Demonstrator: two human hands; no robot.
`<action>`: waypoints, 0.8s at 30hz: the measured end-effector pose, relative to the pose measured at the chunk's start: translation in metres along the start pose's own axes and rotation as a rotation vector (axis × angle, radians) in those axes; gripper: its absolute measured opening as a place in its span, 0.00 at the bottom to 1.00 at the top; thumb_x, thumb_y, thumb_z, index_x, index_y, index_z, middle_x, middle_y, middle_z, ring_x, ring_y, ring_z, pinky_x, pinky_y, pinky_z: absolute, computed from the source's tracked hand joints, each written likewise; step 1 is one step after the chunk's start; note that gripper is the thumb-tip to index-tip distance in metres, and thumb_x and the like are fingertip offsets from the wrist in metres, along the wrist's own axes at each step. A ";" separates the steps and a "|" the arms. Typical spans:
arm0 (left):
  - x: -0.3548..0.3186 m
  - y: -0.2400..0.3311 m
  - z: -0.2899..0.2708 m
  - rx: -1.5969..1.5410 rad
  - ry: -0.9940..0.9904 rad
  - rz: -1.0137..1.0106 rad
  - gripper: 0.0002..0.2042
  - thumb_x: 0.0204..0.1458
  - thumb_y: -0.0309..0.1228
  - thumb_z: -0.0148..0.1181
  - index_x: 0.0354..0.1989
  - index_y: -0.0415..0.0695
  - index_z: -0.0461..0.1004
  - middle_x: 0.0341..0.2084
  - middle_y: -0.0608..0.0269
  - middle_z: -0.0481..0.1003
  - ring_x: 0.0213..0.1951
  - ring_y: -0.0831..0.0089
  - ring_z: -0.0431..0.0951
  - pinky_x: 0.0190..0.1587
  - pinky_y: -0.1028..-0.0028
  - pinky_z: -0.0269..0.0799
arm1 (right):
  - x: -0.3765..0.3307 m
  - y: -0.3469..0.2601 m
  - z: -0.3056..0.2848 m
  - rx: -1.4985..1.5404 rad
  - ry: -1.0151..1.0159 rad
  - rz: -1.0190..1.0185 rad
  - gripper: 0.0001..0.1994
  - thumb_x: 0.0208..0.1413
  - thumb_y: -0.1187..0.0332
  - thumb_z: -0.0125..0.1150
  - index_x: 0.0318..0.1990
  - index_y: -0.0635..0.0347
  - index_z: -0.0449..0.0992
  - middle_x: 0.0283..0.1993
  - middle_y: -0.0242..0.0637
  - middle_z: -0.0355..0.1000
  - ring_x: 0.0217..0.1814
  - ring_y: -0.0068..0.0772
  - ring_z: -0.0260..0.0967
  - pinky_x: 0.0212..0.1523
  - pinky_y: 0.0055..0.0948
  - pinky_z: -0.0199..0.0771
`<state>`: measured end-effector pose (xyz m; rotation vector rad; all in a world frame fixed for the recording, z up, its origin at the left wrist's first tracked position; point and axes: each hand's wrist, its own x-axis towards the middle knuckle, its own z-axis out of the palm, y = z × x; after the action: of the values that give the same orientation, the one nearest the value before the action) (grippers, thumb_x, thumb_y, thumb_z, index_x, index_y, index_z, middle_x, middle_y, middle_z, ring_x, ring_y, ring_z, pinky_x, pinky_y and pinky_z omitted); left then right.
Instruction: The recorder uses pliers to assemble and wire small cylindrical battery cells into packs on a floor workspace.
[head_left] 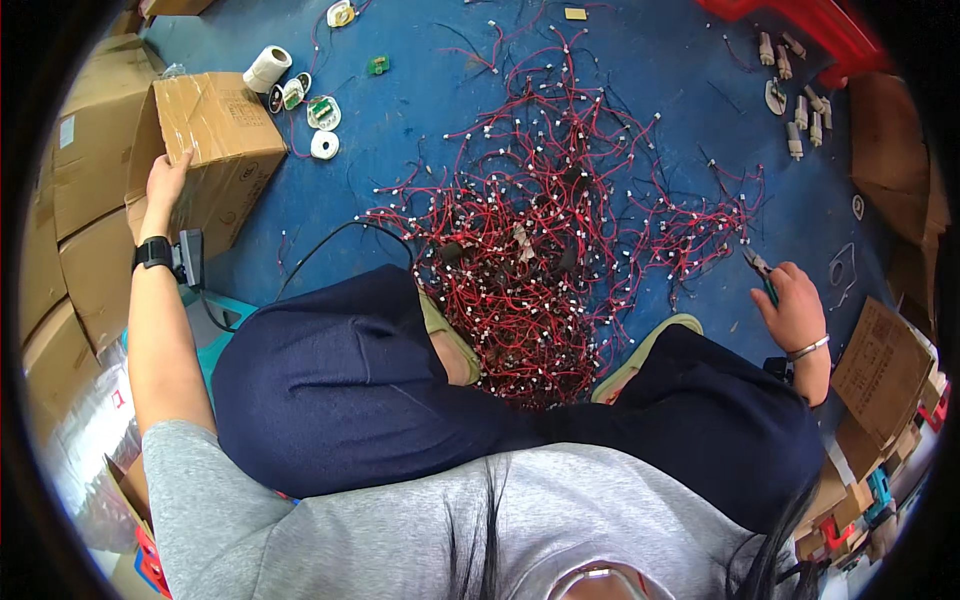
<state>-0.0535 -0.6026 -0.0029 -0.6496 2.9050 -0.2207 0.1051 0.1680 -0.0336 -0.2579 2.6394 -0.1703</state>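
Out to the left, my left hand (168, 182) grips the near edge of a brown cardboard box (222, 115), with the thumb on its top face. The box is tilted, and its inside cannot be made out. On the right, my right hand (796, 308) is closed around dark green-handled pliers (763, 272). Their metal jaws point up and left, beside the right-hand end of a wire heap. That large tangle of red and black wires (530, 300) with small white connectors lies on the blue floor between my feet and spreads forward.
White round parts and green circuit boards (323, 113) lie right of the box. Several white cylindrical parts (796, 140) are at the far right, near a red plastic object (810, 30). Cardboard boxes (95, 190) are stacked at the left; a cardboard piece (880, 370) stands at the right.
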 end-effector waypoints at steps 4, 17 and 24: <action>-0.009 -0.003 0.013 -0.007 -0.005 -0.020 0.28 0.41 0.51 0.54 0.37 0.34 0.69 0.32 0.48 0.73 0.38 0.61 0.73 0.41 0.69 0.65 | -0.005 0.009 -0.009 0.008 -0.001 -0.018 0.11 0.39 0.68 0.58 0.25 0.66 0.66 0.29 0.45 0.62 0.33 0.48 0.60 0.34 0.38 0.61; -0.030 -0.007 0.030 -0.214 0.149 -0.090 0.18 0.48 0.40 0.50 0.39 0.37 0.62 0.32 0.45 0.71 0.38 0.53 0.71 0.40 0.64 0.64 | 0.008 0.040 -0.002 0.082 -0.147 -0.028 0.11 0.40 0.70 0.56 0.29 0.67 0.64 0.33 0.50 0.61 0.36 0.54 0.58 0.36 0.41 0.59; -0.043 0.008 0.018 -0.399 0.149 -0.146 0.12 0.49 0.33 0.46 0.37 0.37 0.65 0.35 0.50 0.67 0.39 0.62 0.66 0.43 0.72 0.60 | -0.090 0.106 0.052 0.029 -0.161 0.117 0.14 0.44 0.67 0.57 0.38 0.65 0.67 0.46 0.50 0.63 0.47 0.51 0.60 0.46 0.38 0.61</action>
<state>-0.0149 -0.5790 -0.0165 -0.9435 3.0717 0.3174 0.1916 0.2867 -0.0558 -0.1028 2.4821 -0.1421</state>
